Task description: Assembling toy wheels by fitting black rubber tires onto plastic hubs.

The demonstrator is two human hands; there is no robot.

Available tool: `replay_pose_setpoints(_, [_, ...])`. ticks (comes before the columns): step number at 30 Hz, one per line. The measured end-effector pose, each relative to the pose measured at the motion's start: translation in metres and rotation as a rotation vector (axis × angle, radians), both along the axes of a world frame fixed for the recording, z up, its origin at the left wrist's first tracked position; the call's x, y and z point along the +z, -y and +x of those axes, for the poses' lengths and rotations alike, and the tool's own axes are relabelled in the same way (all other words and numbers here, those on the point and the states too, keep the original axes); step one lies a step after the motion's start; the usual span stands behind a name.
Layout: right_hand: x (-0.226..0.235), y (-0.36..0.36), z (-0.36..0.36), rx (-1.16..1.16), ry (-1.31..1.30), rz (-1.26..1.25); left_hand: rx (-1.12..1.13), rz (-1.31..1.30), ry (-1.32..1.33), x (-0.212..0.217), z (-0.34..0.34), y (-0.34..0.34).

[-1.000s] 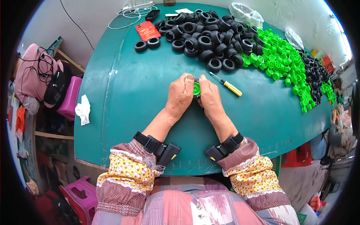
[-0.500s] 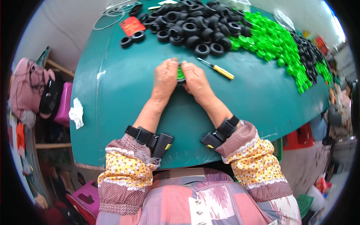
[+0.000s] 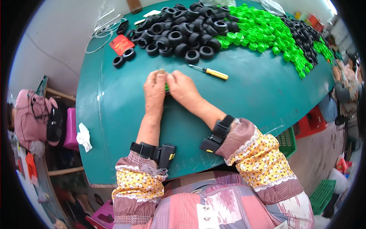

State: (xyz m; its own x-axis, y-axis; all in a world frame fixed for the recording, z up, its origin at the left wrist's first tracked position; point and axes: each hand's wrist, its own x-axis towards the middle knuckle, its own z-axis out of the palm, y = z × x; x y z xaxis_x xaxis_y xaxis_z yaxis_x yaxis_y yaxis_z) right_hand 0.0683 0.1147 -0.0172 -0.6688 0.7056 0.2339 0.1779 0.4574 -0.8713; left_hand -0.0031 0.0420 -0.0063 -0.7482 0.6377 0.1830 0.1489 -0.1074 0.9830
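Both my hands press together over the green table, closed around a small toy wheel (image 3: pixel 166 87). Only a bit of its green hub and dark rim shows between the palms; the fingers cover the rest. My left hand (image 3: pixel 154 89) grips it from the left, thumb on top. From the right, my right hand (image 3: pixel 182 89) holds it, its thumb beside the left one. A screwdriver (image 3: pixel 213 72) with a yellow handle lies on the table just right of and beyond my right hand.
Beyond my hands is a heap of black toy tyres (image 3: pixel 179 30), with a pile of green wheel hubs (image 3: pixel 263 30) to its right. Two loose tyres (image 3: pixel 124 58) lie near a red card (image 3: pixel 121 44). A crumpled white tissue (image 3: pixel 84 137) rests at the table's left edge.
The view has shifted, so the table's contents sit differently in the picture. My hands stay closed on the wheel, which is now more hidden between them.
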Motion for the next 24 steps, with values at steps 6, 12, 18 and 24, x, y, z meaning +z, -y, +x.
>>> replay_pose_setpoints(6, [0.022,0.033,-0.063,0.268,-0.37,0.828,-0.258,0.681,0.443,-0.123,-0.107,0.032])
replay_pose_setpoints(12, [0.029,0.021,-0.002,0.564,0.298,0.893,-0.478,0.496,0.769,-0.221,0.072,-0.049])
replay_pose_setpoints(18, [-0.002,0.017,0.052,0.437,0.364,0.847,-0.487,0.406,0.771,-0.232,0.131,-0.051])
replay_pose_setpoints(24, [-0.006,0.028,0.038,0.422,0.234,0.858,-0.348,0.34,0.605,-0.207,0.081,-0.032])
